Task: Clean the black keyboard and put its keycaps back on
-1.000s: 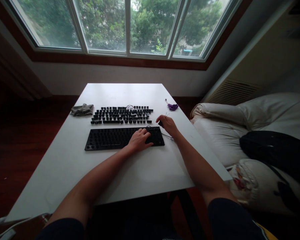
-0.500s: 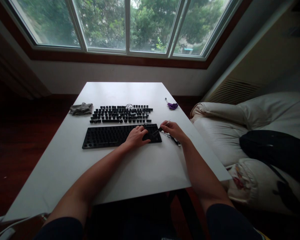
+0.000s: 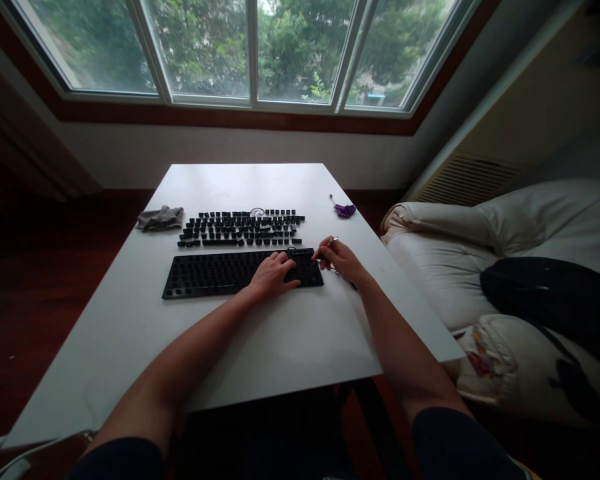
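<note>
A black keyboard (image 3: 210, 273) with its keycaps off lies across the table. My left hand (image 3: 273, 273) rests open on its right half, fingers lying on the board and thumb stretched out to the right. At the keyboard's right end, my right hand (image 3: 340, 259) is closed in a pinch around a small thin tool (image 3: 335, 239) with a light metallic end. The tool's kind is too small to make out. Behind the keyboard, loose black keycaps (image 3: 245, 227) stand in several rows. Part of a dark cable (image 3: 353, 285) shows beneath my right hand.
On the white table (image 3: 280, 333), a grey cloth (image 3: 161, 219) lies at the left edge. A purple cloth-like item (image 3: 345, 211) sits near the right edge with a thin stick by it. A pale sofa (image 3: 440, 267) with a black bag (image 3: 550, 293) stands to the right.
My right hand has shifted slightly left and turned, with the tool now more upright. My left hand stays in place on the keyboard.
</note>
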